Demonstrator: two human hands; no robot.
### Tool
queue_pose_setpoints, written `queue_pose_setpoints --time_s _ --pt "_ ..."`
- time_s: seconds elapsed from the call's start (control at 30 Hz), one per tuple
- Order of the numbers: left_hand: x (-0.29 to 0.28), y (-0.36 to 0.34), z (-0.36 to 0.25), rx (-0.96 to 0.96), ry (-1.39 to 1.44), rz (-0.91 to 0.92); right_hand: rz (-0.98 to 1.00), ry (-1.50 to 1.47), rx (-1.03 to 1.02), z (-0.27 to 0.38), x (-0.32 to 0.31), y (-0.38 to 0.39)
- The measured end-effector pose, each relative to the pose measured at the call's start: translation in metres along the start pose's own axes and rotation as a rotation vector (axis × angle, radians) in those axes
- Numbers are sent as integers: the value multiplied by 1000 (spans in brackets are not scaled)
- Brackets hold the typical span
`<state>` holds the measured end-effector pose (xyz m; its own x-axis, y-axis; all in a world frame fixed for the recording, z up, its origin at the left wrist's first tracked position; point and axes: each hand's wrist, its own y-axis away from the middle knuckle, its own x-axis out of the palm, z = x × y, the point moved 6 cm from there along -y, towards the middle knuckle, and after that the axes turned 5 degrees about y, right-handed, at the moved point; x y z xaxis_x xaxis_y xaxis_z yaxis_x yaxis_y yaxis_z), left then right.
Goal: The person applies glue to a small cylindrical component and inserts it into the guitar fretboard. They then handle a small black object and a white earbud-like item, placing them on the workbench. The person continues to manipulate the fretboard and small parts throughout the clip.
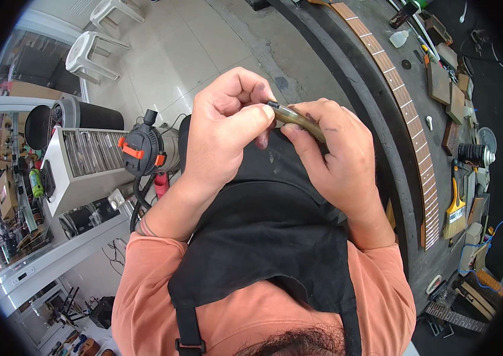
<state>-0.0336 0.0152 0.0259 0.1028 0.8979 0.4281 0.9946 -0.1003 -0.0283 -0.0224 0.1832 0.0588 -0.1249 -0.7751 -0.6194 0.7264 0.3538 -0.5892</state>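
In front of my dark apron (pixel 275 219), both hands meet on a slim, glossy olive-brown object (pixel 300 121) with a small black tip; its exact kind I cannot make out. My right hand (pixel 342 153) wraps its thumb and fingers round the body and hides the lower end. At the black tip, my left hand (pixel 228 121) is closed, its thumb pressed against the object and its fingers curled behind. Dark smudges mark several fingertips. Whether the tip is a separate piece cannot be told.
At right, a long guitar fretboard (pixel 403 98) lies along the dark workbench (pixel 376 118). Beyond it are a paintbrush (pixel 455 210), wooden blocks (pixel 439 83) and a black can (pixel 474 155). A vacuum with orange clips (pixel 143 148) stands at left by a grey cabinet (pixel 64 169); white stools (pixel 88 53) stand farther off.
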Motion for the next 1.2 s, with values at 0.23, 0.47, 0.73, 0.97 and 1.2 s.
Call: queue_pose_setpoints --time_s 0.23,0.47,0.73,0.97,1.2 --pt "1 3 -2 77 -23 20 0 -13 9 -2 -1 1" --pt "6 11 -11 328 -247 60 13 -31 -30 -5 -3 0" --pt "7 12 -26 573 -524 82 59 -84 20 1 -8 -5" --pt "-6 8 -31 511 -514 66 55 -157 129 -11 -6 -6" --pt "-13 4 -28 531 -519 47 168 -332 267 -15 8 -3"
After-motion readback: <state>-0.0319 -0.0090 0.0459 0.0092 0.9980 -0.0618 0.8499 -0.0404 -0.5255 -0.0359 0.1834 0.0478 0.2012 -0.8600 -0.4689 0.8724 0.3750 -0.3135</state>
